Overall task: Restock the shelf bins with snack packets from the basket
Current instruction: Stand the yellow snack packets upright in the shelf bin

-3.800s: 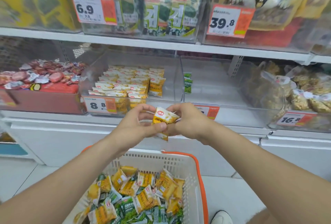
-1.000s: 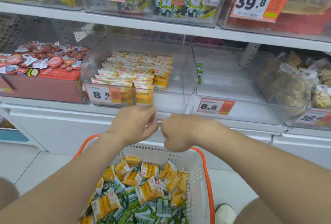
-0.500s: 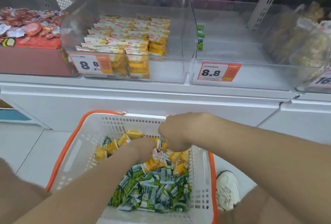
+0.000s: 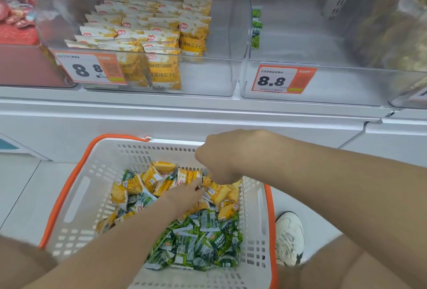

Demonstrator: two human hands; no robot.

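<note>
Both down in the white basket (image 4: 97,173): left grip (image 4: 184,193) pinches a yellow snack packet (image 4: 188,175) atop the pile. Right grip (image 4: 227,157) is curled just beside it, can't tell if it's holding anything.

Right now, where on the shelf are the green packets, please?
Head view: the green packets stand against the left wall of the right clear bin, beside the yellow-packet bin.

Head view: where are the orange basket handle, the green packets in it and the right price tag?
orange basket handle (image 4: 64,193): head view, left side bar.
green packets (image 4: 196,245): head view, middle of the pile.
right price tag (image 4: 273,80): head view, the printed digits.
</note>
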